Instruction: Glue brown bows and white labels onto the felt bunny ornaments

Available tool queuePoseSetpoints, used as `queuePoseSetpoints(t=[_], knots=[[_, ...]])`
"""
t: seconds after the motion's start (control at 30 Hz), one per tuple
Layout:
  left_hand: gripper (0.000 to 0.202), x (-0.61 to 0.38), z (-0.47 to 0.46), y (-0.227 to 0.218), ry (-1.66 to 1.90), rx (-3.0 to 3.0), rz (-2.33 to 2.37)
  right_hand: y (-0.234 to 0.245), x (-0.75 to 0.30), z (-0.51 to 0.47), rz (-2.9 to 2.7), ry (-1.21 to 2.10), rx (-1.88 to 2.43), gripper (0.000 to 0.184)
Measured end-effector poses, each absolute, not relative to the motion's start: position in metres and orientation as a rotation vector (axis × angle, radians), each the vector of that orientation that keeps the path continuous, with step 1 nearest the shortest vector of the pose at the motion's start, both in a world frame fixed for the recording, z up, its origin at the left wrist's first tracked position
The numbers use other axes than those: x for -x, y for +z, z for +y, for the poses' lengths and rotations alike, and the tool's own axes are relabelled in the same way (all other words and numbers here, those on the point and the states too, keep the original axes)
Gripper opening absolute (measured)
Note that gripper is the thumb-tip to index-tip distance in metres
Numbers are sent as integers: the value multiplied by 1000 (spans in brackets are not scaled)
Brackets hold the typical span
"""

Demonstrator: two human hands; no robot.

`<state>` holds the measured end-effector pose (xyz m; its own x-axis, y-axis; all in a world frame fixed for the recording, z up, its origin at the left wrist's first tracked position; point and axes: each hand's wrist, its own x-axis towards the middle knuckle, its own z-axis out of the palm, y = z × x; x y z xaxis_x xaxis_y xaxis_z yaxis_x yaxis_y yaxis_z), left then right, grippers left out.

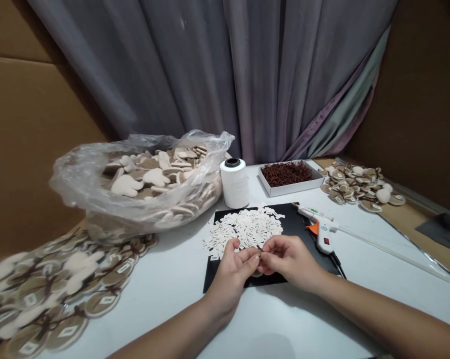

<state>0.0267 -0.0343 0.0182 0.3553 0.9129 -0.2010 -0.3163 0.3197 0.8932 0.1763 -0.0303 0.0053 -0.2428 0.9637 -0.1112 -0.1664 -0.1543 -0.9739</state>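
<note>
Tan disc (256,273) | pinched between left hand (230,274) and right hand (290,262), both equally near | fingers clenched on it | brown strand (259,248) at top edge | long axis hidden

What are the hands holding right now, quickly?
Left hand: closed, pinching a round tan cutout, mostly hidden by the fingers.
Right hand: closed, fingertips pinching a thin brown strand at that cutout.

Two hands (290,262), one glue gun (319,224)
</note>
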Motion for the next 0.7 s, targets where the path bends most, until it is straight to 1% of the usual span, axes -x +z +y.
queuePoseSetpoints(t=[0.17, 0.33, 0.43, 0.53, 0.67, 0.7], knots=[[41, -26, -36, 18, 939, -869, 825, 7, -177, -30, -1177, 1564, 1042, 26], [44, -26, -37, 17, 950, -744, 814, 5, -176, -30, -1172, 1561, 1036, 29], [44, -26, -36, 16, 963, -690, 805, 5, -177, -28, -1132, 1595, 1038, 32], [43, -26, -32, 16, 978, -723, 826, 6, -182, -26, -1107, 1648, 981, 31], [43, -25, -29, 16, 1035, -724, 920, 10, -189, -24, -1082, 1693, 922, 38], [43, -25, -29, 16, 1040, -712, 933, 10, -190, -24, -1076, 1701, 935, 38]])
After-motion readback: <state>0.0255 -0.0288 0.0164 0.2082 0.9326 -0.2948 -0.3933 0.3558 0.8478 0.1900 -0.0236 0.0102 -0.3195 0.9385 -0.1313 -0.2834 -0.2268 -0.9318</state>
